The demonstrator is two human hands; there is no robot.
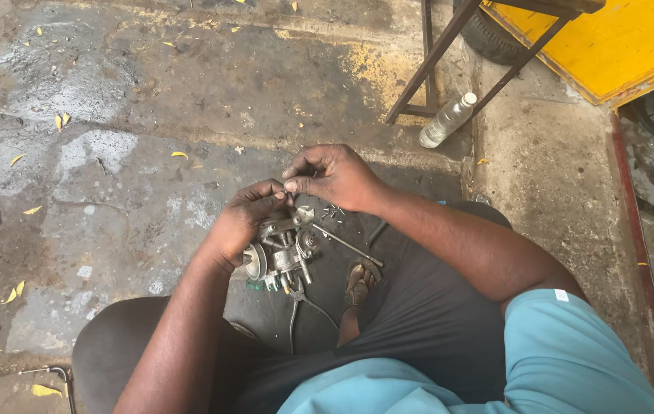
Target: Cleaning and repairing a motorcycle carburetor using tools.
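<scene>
Sitting over a stained concrete floor (128,192), the person grips a small metal carburettor (281,249) in the left hand (246,218), fingers wrapped shut around its upper body. The right hand (335,176) hovers just above, fingers pinched closed on something too small to make out. Loose screws (331,211) lie just beyond those fingers. Working well here likely means a steady left grip and a light, square pinch. A plastic bottle (447,120) lies well beyond.
</scene>
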